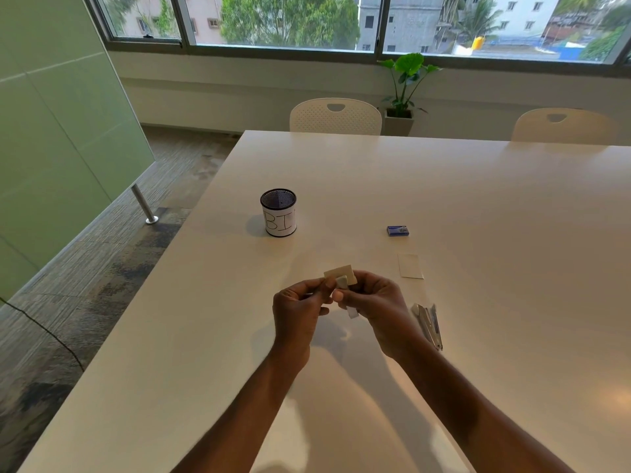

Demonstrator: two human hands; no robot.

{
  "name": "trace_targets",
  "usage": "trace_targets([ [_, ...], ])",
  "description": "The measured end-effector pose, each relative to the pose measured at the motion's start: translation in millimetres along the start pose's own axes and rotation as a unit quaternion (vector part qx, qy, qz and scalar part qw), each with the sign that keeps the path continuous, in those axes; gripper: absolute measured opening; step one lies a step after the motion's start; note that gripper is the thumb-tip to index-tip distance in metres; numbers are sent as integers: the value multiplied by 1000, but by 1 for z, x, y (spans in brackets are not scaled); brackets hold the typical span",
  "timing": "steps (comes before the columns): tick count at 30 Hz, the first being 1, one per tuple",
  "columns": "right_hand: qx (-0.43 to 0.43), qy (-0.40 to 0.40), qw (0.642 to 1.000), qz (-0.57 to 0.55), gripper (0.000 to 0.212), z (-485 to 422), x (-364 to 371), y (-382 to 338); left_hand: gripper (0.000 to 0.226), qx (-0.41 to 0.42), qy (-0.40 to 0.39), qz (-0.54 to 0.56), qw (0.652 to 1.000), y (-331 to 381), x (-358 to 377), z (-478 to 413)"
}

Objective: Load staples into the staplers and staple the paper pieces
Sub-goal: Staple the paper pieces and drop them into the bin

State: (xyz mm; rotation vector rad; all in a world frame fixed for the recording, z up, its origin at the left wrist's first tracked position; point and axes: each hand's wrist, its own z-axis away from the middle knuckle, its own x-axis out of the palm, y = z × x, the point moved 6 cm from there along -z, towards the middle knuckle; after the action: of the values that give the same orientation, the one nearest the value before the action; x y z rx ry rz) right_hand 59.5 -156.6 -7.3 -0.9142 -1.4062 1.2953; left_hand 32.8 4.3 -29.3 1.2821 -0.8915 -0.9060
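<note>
Paper pieces [341, 278] pinched by left hand [300, 310] and right hand [377, 302] grips (mesh cup [278, 215]: contents unclear).

The tabletop [444, 186] is white. The staple box [397, 230] is blue, the stapler [429, 324] silver. The black mesh cup [278, 213] wears a white label.

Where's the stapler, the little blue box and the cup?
stapler [429, 324]: head view, middle of its metal body.
blue box [397, 230]: head view, its top face.
cup [279, 224]: head view, white label on its side.
</note>
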Motion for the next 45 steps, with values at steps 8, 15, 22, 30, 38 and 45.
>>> trace_targets([
  [8,13,7,1000,-7,35,-1,-3,0,13,10,-11,5,1000,5,1,2],
  [15,17,12,1000,-14,33,-1,-4,3,49,-30,-158,94,982,17,11,4],
  [22,15,24,1000,0,29,0,2,7,21,-20,-162,75,984,26,13,-3],
  [30,-1,49,999,20,26,3,6,8,13,3,-78,-19,997,18,11,-7],
  [38,15,57,998,25,21,0,2,10,14,-4,-121,14,993,16,11,-7],
  [45,38,54,998,17,23,-1,-1,15,15,-20,-60,61,996,9,-1,-5],
])
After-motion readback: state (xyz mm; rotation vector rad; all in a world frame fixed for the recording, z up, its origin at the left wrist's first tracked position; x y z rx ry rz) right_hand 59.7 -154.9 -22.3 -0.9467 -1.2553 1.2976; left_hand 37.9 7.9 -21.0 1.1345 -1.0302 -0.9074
